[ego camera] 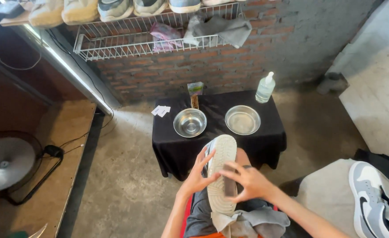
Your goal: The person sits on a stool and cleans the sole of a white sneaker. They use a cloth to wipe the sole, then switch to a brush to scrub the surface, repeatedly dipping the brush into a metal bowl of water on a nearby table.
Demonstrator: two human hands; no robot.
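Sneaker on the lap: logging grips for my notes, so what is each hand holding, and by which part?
The left hand grips the sneaker by its side edge, sole up. The right hand presses a small dark brush against the sole.

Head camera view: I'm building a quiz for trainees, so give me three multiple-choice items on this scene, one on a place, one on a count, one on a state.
1. Where does the clear pump bottle stand?
A. on the black-draped low table
B. on the wire shelf
C. on the floor

2. How many round steel bowls are on that table?
A. one
B. two
C. three

3. How is the white-soled sneaker held?
A. sole down
B. sole up, facing the camera
C. lying on the floor

Answers: 1 A, it sits at the table's far right corner. 2 B, two stand side by side. 3 B, the left hand steadies it while the right hand presses a small dark brush on the sole.
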